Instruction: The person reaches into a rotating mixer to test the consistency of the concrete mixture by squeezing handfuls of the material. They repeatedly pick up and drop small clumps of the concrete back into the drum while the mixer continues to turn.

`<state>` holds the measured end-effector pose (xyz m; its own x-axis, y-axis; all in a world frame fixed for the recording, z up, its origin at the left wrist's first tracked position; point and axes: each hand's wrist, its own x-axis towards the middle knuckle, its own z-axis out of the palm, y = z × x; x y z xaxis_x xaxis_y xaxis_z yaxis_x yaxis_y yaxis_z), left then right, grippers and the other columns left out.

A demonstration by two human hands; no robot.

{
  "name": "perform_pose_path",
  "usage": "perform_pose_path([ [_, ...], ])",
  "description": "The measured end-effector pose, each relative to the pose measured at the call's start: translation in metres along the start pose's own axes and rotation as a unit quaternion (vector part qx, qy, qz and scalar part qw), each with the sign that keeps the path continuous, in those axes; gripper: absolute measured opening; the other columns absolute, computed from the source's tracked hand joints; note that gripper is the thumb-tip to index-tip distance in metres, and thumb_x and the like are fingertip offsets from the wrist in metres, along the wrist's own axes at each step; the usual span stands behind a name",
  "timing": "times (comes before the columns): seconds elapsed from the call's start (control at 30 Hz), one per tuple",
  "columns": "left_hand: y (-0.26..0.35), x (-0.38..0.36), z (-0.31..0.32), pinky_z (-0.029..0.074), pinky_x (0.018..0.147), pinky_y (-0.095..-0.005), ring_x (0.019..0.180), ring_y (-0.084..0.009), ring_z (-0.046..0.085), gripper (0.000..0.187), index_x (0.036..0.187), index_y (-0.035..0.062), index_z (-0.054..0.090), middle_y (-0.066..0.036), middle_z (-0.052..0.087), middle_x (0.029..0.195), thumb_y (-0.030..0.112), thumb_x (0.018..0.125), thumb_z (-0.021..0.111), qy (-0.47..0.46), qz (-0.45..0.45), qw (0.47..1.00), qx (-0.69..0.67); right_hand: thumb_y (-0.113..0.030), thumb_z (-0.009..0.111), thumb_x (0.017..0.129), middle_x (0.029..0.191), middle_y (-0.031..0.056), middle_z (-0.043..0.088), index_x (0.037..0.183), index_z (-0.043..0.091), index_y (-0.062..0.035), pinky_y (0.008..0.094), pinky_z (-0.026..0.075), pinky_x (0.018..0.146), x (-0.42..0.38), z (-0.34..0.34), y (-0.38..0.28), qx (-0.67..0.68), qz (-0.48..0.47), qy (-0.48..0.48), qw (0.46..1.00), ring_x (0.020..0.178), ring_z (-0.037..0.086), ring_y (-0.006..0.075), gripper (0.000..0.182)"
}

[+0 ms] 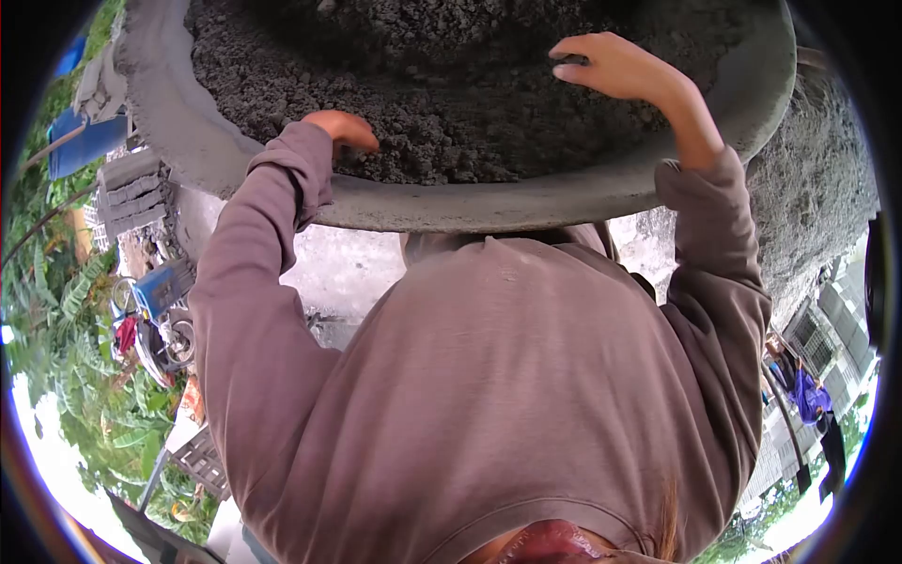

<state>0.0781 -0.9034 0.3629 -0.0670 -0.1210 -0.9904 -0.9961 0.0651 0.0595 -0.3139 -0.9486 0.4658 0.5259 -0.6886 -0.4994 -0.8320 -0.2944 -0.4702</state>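
Observation:
A wide grey basin (pixel 451 204) with a thick rim spans the top of the view. Inside it lies dark, crumbly, soil-like material (pixel 423 122). Over the near left rim reaches my left hand (pixel 340 130), low at the material, its fingertips bent down and mostly hidden. My right hand (pixel 620 68) is over the right part of the basin, pointing left. Its thumb and fingers are apart, with dark material visible in the gap.
A rough grey heap (pixel 813 179) rises beside the basin on the right. Grey blocks (pixel 132 191), blue containers (pixel 80 143) and a motorcycle (pixel 162 329) stand to the left before green plants. Purple cloth (pixel 810 395) hangs at far right.

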Motion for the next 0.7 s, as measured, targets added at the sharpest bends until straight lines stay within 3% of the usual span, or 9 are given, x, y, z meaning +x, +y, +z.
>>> perform_pose_path([
  [0.07,-0.007,0.007,0.003,0.049,0.087,-0.0425,0.101,-0.0290,0.062,0.049,0.125,0.0170,0.058,-0.009,0.058,0.129,0.046,0.085,0.053,-0.001,0.005,1.000,-0.002,-0.036,0.059,0.093,0.120,0.0190,0.062,0.124,0.060,-0.0070,0.0427,0.050,0.085,0.023,0.030,0.031,-0.075,-0.042,0.043,0.995,0.101,0.062,0.0354,0.042],
  [0.2,-0.001,-0.011,-0.001,0.048,0.089,-0.0419,0.100,-0.0293,0.063,0.049,0.122,0.0189,0.060,-0.008,0.060,0.126,0.048,0.084,0.054,-0.015,-0.017,1.000,-0.016,-0.035,0.057,0.094,0.115,0.0169,0.065,0.124,0.060,-0.0052,0.0491,0.048,0.092,0.034,0.067,0.049,-0.148,0.022,0.029,0.988,0.106,0.062,0.0363,0.042],
  [0.27,0.005,-0.011,-0.003,0.046,0.091,-0.0424,0.103,-0.0270,0.061,0.048,0.120,0.0209,0.062,-0.006,0.054,0.136,0.047,0.080,0.058,-0.061,-0.064,0.995,-0.036,-0.038,0.057,0.094,0.125,0.0153,0.061,0.132,0.055,-0.0076,0.0484,0.047,0.096,0.033,0.044,0.023,-0.099,0.104,-0.223,0.964,0.114,0.058,0.0361,0.049],
  [0.3,-0.002,0.000,0.000,0.046,0.091,-0.0424,0.103,-0.0270,0.061,0.048,0.120,0.0209,0.062,-0.006,0.054,0.136,0.047,0.080,0.058,-0.061,-0.059,0.996,-0.031,-0.038,0.057,0.094,0.125,0.0153,0.061,0.132,0.055,-0.0076,0.0484,0.047,0.096,0.034,0.049,0.031,-0.098,0.112,-0.223,0.963,0.114,0.058,0.0361,0.049],
  [0.37,-0.011,0.015,0.007,0.046,0.092,-0.0428,0.106,-0.0257,0.060,0.045,0.116,0.0212,0.066,-0.007,0.047,0.143,0.045,0.078,0.060,-0.068,-0.089,0.989,-0.098,-0.042,0.056,0.094,0.133,0.0148,0.055,0.133,0.054,-0.0081,0.0478,0.046,0.098,0.039,0.063,0.045,-0.068,0.062,-0.073,0.993,0.119,0.054,0.0356,0.052],
  [0.5,0.000,-0.003,0.003,0.046,0.094,-0.0346,0.114,-0.0242,0.056,0.040,0.110,0.0150,0.069,-0.011,0.041,0.148,0.040,0.080,0.061,-0.113,-0.017,0.971,-0.210,-0.043,0.055,0.095,0.132,0.0144,0.056,0.131,0.056,-0.0075,0.0476,0.045,0.098,0.049,0.053,0.050,-0.073,0.047,-0.042,0.995,0.119,0.054,0.0350,0.051],
  [0.57,0.009,-0.013,-0.001,0.048,0.089,-0.0318,0.108,-0.0196,0.056,0.033,0.102,0.0107,0.070,-0.008,0.050,0.137,0.036,0.084,0.058,-0.084,0.008,0.974,-0.212,-0.043,0.055,0.094,0.131,0.0145,0.057,0.131,0.056,-0.0077,0.0477,0.045,0.098,0.048,0.047,0.045,-0.070,0.058,-0.034,0.995,0.119,0.055,0.0350,0.052],
  [0.67,0.012,-0.012,-0.006,0.049,0.077,-0.0338,0.089,-0.0093,0.055,0.021,0.086,0.0089,0.062,0.002,0.058,0.093,0.028,0.089,0.053,-0.137,0.160,0.921,-0.327,-0.044,0.056,0.093,0.129,0.0150,0.058,0.131,0.056,-0.0082,0.0474,0.045,0.099,0.051,0.050,0.049,-0.065,0.061,-0.037,0.995,0.118,0.055,0.0349,0.052],
  [0.7,0.014,-0.013,-0.009,0.049,0.077,-0.0338,0.089,-0.0093,0.055,0.021,0.086,0.0089,0.062,0.002,0.058,0.093,0.028,0.089,0.053,-0.138,0.161,0.921,-0.326,-0.044,0.057,0.093,0.129,0.0153,0.059,0.131,0.056,-0.0086,0.0471,0.045,0.098,0.054,0.057,0.055,-0.060,0.054,-0.043,0.996,0.118,0.056,0.0348,0.052],
])
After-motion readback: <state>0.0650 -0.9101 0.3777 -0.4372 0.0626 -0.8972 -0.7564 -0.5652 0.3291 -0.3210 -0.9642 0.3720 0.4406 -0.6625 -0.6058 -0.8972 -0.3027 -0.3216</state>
